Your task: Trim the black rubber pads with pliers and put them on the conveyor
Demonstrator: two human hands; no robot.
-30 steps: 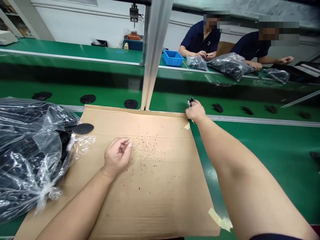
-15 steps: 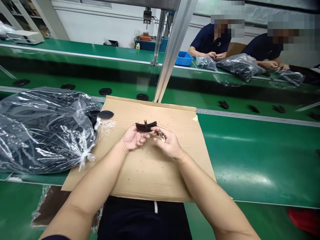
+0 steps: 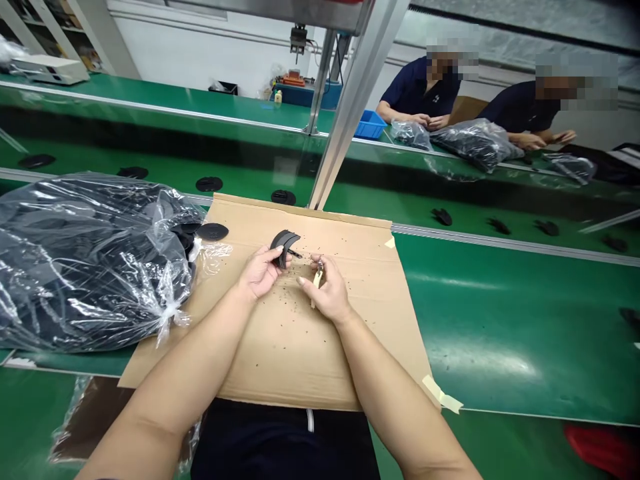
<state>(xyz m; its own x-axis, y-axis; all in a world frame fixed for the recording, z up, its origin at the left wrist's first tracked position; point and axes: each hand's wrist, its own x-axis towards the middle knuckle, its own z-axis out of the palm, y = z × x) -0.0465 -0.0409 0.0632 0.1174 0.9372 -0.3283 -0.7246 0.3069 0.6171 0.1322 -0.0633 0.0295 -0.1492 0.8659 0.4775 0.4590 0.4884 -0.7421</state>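
My left hand [image 3: 261, 272] grips a curved black plastic part [image 3: 283, 247], tilted, with a thin dark prong sticking out toward the right. In my right hand [image 3: 327, 288] is a small hand tool with a metal head and pale yellow handles, apparently nippers [image 3: 317, 277]; my fingers hide much of it. The tool's head is apart from the black part. Beneath both hands lies a cardboard sheet [image 3: 280, 360] scattered with small dark scraps. A black oval part [image 3: 213, 231] rests near the sheet's upper left corner.
A large clear plastic bag [image 3: 100, 267] of black parts stands at my left. Beyond the cardboard, black pieces [image 3: 209, 183] lie on a green conveyor [image 3: 250, 180]. A metal post [image 3: 345, 107] rises ahead. Two co-workers [image 3: 420, 90] sit across, near a blue bin [image 3: 370, 125].
My left hand has turned the black part from level to steeply tilted. My right hand has drawn away from it, slightly down, with the tool now pointing upward. Pieces on the far right of the conveyor have shifted left.
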